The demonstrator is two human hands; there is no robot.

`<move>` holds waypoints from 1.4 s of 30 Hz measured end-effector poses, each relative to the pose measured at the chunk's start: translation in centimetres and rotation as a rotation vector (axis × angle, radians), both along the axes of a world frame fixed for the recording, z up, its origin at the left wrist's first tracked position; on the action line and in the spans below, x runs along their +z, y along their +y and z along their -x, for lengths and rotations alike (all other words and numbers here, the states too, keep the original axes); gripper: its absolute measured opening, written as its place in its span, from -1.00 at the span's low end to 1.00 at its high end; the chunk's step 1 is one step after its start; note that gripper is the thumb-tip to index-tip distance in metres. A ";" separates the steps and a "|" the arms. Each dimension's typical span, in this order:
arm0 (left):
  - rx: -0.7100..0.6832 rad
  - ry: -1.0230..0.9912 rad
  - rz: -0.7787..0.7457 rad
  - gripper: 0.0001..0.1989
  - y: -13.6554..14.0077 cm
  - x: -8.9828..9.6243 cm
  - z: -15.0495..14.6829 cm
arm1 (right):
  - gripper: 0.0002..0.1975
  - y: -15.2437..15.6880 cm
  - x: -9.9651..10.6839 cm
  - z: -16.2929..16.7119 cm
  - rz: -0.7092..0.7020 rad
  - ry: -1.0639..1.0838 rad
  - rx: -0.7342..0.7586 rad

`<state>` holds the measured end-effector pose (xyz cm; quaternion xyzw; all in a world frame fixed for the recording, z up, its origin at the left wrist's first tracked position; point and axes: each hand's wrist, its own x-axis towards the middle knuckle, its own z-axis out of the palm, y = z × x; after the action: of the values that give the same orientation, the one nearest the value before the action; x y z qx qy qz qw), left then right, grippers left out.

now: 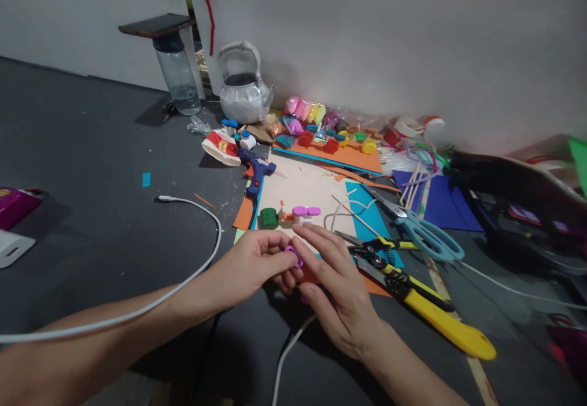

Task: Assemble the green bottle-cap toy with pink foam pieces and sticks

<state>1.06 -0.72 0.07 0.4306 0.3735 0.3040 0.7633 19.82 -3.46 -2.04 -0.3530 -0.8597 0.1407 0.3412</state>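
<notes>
My left hand (pixel 261 262) pinches a small purple loop of what looks like modelling clay (pixel 297 257) between thumb and fingers. My right hand (pixel 339 287) is close against it, its fingers stretched out and slightly bent, thumb apart; the index fingertip is beside the loop. A speck of purple shows at my right thumb tip, too small to make out. Just beyond my fingers, a green clay roll (pixel 268 217) and a pink piece (pixel 306 211) on a white and orange support stand on the cream paper sheet (pixel 307 180).
A blue glue gun (pixel 259 173) lies left of the paper. To the right are blue-handled scissors (pixel 431 235), yellow-and-black pliers (pixel 389 259) and a yellow-handled cutter (pixel 440 320). Behind stand a silver kettle (pixel 245 97) and clay bags (pixel 305 109). A white cable (pixel 183 290) crosses my left forearm.
</notes>
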 end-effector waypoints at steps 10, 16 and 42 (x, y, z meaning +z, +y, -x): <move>0.012 -0.040 -0.006 -0.86 0.0 -0.1 0.1 | -0.46 -0.2 -0.1 -0.2 0.119 0.073 -0.012; 0.015 -0.042 -0.029 -0.87 0.0 -0.2 0.1 | -0.46 -0.1 0.0 0.1 0.125 0.022 0.000; -0.001 -0.021 0.028 -0.81 0.1 -0.1 0.1 | -0.59 -0.5 0.4 0.1 0.156 0.110 -0.061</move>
<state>0.97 -0.58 -0.08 0.4171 0.3694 0.3029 0.7732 19.70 -3.92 -1.59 -0.3964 -0.8150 0.2160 0.3634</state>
